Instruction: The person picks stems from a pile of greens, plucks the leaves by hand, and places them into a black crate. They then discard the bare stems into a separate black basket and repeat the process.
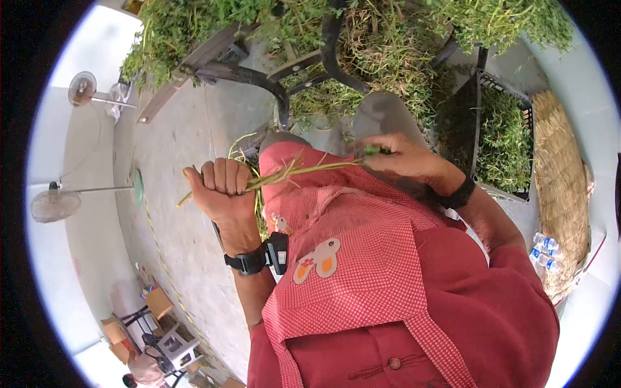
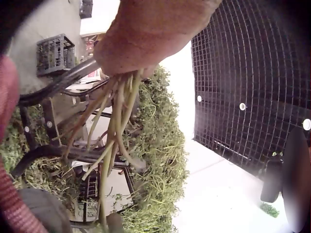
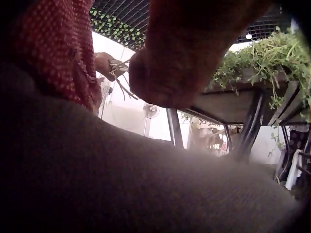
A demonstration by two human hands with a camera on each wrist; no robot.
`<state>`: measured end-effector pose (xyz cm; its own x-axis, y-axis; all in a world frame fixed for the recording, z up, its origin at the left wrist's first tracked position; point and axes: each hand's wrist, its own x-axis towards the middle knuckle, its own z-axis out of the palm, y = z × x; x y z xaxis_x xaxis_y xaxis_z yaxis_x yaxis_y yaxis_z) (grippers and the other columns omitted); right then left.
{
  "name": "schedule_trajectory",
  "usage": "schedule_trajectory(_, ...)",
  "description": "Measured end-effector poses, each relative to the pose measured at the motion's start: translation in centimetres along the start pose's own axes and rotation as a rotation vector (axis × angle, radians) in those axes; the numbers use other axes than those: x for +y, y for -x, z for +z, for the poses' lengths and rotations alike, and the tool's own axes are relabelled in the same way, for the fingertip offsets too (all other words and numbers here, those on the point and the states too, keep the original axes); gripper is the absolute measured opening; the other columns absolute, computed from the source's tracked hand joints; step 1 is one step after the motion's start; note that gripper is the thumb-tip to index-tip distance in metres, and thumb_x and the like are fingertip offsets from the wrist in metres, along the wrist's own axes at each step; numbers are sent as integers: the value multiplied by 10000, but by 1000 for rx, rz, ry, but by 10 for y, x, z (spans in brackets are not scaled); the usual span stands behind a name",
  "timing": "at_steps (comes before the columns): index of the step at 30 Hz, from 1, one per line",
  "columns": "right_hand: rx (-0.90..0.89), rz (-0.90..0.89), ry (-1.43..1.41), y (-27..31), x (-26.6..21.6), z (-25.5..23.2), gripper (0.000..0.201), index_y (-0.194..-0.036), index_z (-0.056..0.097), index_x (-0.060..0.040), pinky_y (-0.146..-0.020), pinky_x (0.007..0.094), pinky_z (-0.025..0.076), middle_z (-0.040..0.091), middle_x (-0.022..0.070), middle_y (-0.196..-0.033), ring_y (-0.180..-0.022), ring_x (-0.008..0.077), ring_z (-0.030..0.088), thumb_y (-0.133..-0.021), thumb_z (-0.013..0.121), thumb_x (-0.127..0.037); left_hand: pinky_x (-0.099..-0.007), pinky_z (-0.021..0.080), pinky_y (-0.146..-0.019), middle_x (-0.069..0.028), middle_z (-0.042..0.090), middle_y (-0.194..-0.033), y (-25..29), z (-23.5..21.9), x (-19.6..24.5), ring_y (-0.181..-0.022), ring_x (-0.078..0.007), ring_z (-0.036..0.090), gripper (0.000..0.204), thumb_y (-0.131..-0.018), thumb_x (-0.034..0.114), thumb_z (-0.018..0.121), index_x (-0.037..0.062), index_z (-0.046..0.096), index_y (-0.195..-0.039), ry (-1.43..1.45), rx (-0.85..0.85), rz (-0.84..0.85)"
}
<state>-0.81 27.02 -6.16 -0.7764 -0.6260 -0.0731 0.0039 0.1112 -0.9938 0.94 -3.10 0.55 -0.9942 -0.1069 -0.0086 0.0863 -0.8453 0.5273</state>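
In the head view my left hand (image 1: 223,191) grips a small bunch of long green plant stems (image 1: 281,174) across the lap. Their bare ends fan out below that fist in the left wrist view, pale green and brownish. My right hand (image 1: 404,160) has its fingers curled at the tip of the longest stem, and a small bright green object (image 1: 372,150) shows at its fingertips. What kind of object this is, I cannot tell. A red checked apron (image 1: 356,258) with a rabbit patch lies beneath both hands.
Leafy cut greens (image 1: 194,32) cover the table ahead, whose dark curved metal legs (image 1: 330,52) stand close to the knees. Loose stems (image 1: 388,58) are heaped beyond the lap. At the right are a black crate of greens (image 1: 504,142), a rolled straw mat (image 1: 559,194) and water bottles (image 1: 544,252).
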Motion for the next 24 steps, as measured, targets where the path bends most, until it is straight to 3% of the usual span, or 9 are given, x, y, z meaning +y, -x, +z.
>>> schedule_trajectory(1,25,-2,5,-2,3,4,350,-1150,573,-70,-570,309,446,625,35,-802,-627,147,564,-863,576,-270,-259,143,-370,39,175,-457,-2,3,-1,-395,-97,133,559,-950,475,295,161,221,-494,-33,26,-3)
schedule_trajectory(5,-71,-267,479,-3,11,10,290,-1027,595,-50,-663,431,465,612,206,-879,-773,376,593,-851,528,-270,-254,141,-368,38,187,-450,0,6,-2,-392,-96,132,551,-951,469,296,161,239,-499,-52,37,-12)
schedule_trajectory(9,-98,-181,748,0,8,25,257,-954,572,-25,-665,456,468,604,229,-821,-761,401,582,-850,486,-244,-255,134,-367,39,187,-450,2,15,-3,-392,-94,130,545,-956,457,297,157,242,-505,-37,-71,-16)
schedule_trajectory(14,277,137,661,-14,12,17,289,-953,519,50,-624,481,470,575,252,-725,-713,413,587,-827,463,-204,-257,123,-368,42,181,-451,8,31,-33,-390,-92,127,540,-959,452,300,161,241,-508,-38,-21,-49)
schedule_trajectory(17,575,-107,620,-29,45,-21,279,-944,517,60,-611,491,471,574,268,-723,-714,415,584,-821,455,-183,-254,114,-366,44,178,-451,11,34,-59,-383,-90,120,533,-958,451,307,165,243,-513,-65,-79,-215)
schedule_trajectory(19,754,-19,675,-26,68,-52,287,-963,521,48,-592,476,475,579,254,-741,-699,397,586,-820,461,-194,-255,109,-363,43,178,-450,13,47,-63,-378,-87,118,532,-957,448,321,166,241,-512,-105,104,-190)
schedule_trajectory(20,898,55,712,-22,81,-68,297,-983,526,35,-572,461,479,585,240,-758,-684,378,589,-819,466,-205,-257,105,-361,38,183,-446,8,40,-54,-375,-86,121,534,-961,436,318,165,234,-509,-90,-3,-174)
schedule_trajectory(22,784,339,1127,-1,121,-117,216,-931,574,-17,-639,446,470,589,194,-780,-711,364,580,-806,477,-164,-255,105,-360,37,187,-444,0,29,-40,-375,-84,123,535,-964,427,315,164,230,-506,-98,-75,-160)
schedule_trajectory(24,1067,444,1225,23,216,-184,190,-939,606,-68,-590,397,479,600,130,-881,-707,293,592,-800,494,-134,-253,104,-360,37,191,-441,3,23,-32,-375,-82,124,537,-967,418,312,163,227,-503,-118,-120,-139)
